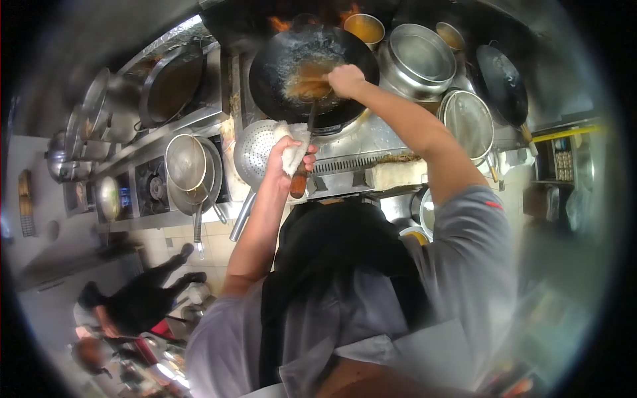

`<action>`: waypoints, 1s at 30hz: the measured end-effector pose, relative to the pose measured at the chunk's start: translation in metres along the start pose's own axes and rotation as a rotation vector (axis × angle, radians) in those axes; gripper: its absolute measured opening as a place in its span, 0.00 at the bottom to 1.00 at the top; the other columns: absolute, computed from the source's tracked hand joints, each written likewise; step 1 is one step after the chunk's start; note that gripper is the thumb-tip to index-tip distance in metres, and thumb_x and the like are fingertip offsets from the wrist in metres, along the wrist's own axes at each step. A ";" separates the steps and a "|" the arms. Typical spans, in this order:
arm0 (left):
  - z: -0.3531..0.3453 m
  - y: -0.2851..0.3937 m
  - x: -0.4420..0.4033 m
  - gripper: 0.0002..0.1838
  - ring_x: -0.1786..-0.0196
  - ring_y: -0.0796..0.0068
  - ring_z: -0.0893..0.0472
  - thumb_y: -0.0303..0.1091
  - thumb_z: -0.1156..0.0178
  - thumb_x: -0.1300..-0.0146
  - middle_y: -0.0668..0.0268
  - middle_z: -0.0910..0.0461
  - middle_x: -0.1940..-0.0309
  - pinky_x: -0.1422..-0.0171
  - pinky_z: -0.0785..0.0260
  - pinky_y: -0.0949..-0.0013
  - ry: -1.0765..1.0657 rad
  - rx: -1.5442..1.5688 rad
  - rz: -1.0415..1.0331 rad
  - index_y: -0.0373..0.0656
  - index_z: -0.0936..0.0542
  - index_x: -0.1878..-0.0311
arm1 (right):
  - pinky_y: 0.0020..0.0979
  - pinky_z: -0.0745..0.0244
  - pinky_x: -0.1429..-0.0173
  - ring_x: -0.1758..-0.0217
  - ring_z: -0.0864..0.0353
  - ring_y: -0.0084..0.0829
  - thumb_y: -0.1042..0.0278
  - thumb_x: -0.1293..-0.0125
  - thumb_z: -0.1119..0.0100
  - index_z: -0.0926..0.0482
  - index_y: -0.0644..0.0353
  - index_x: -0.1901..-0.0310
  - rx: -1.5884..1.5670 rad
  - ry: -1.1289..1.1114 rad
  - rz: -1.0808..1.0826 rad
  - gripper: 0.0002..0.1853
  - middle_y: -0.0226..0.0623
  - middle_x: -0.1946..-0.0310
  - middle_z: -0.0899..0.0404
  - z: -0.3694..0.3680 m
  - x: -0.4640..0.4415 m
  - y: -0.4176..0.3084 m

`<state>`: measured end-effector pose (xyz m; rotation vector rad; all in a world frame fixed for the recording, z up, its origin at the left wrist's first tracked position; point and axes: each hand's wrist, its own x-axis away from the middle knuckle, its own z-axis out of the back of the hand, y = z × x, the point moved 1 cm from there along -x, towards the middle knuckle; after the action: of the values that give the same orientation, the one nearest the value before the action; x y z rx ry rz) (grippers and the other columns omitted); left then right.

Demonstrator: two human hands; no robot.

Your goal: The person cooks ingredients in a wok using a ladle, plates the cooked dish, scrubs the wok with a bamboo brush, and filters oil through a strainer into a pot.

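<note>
My left hand is wrapped round a folded white cloth and a long wooden-handled cooking tool. The tool's thin dark shaft runs up into a large black wok, where its head cannot be made out. Brownish food or liquid lies in the middle of the wok, with steam or bubbles around it. Above the wok's right side, my right hand is closed, fingers pointing down and left; what it holds is unclear. A perforated strainer rests just left of my left hand.
Flames rise behind the wok. At right stand a metal pot, a round mesh strainer and another wok. A bowl of orange liquid sits behind. More strainers are at left. Another person is at lower left.
</note>
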<state>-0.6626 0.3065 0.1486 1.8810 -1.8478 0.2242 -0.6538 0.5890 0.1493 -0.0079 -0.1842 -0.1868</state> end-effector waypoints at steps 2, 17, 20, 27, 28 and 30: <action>0.008 0.010 -0.005 0.17 0.70 0.68 0.27 0.37 0.46 0.43 0.56 0.27 0.65 0.66 0.31 0.66 -0.011 0.017 0.023 0.32 0.30 0.58 | 0.41 0.19 0.48 0.52 0.14 0.44 0.68 0.42 0.43 0.14 0.50 0.53 -0.075 0.142 -0.168 0.15 0.44 0.57 0.14 -0.002 -0.004 0.005; 0.017 0.038 0.010 0.15 0.76 0.68 0.24 0.37 0.45 0.42 0.58 0.25 0.68 0.75 0.30 0.64 0.154 -0.451 0.057 0.34 0.25 0.60 | 0.41 0.18 0.53 0.54 0.13 0.42 0.67 0.40 0.43 0.13 0.56 0.62 0.061 0.027 -0.045 0.10 0.44 0.60 0.13 0.011 0.005 0.021; 0.020 0.039 0.005 0.14 0.76 0.67 0.24 0.37 0.45 0.42 0.57 0.24 0.69 0.76 0.30 0.64 0.206 -0.488 0.047 0.35 0.25 0.60 | 0.40 0.18 0.53 0.53 0.13 0.41 0.69 0.41 0.41 0.13 0.56 0.60 0.104 0.061 -0.053 0.10 0.42 0.57 0.14 0.020 -0.002 0.003; 0.035 0.035 -0.002 0.12 0.76 0.64 0.23 0.35 0.43 0.43 0.56 0.23 0.70 0.77 0.30 0.63 0.252 -0.540 -0.001 0.36 0.25 0.60 | 0.41 0.18 0.51 0.53 0.13 0.41 0.70 0.39 0.45 0.13 0.52 0.57 -0.012 -0.018 -0.138 0.12 0.45 0.57 0.14 0.013 0.002 0.009; 0.032 0.037 -0.004 0.12 0.76 0.64 0.24 0.34 0.43 0.42 0.56 0.23 0.70 0.77 0.30 0.62 0.243 -0.506 0.012 0.35 0.25 0.60 | 0.41 0.18 0.50 0.53 0.13 0.41 0.70 0.39 0.44 0.13 0.51 0.56 0.003 0.076 -0.138 0.13 0.46 0.57 0.14 0.015 0.003 0.001; 0.024 0.037 -0.004 0.12 0.77 0.64 0.24 0.35 0.43 0.42 0.56 0.23 0.70 0.76 0.30 0.62 0.246 -0.507 0.015 0.35 0.25 0.60 | 0.41 0.18 0.49 0.51 0.13 0.41 0.68 0.37 0.45 0.14 0.52 0.53 -0.029 0.086 -0.140 0.14 0.47 0.56 0.15 0.038 0.017 -0.017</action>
<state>-0.7045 0.3009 0.1345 1.4231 -1.5700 -0.0117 -0.6474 0.5701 0.1892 -0.0154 -0.0958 -0.3285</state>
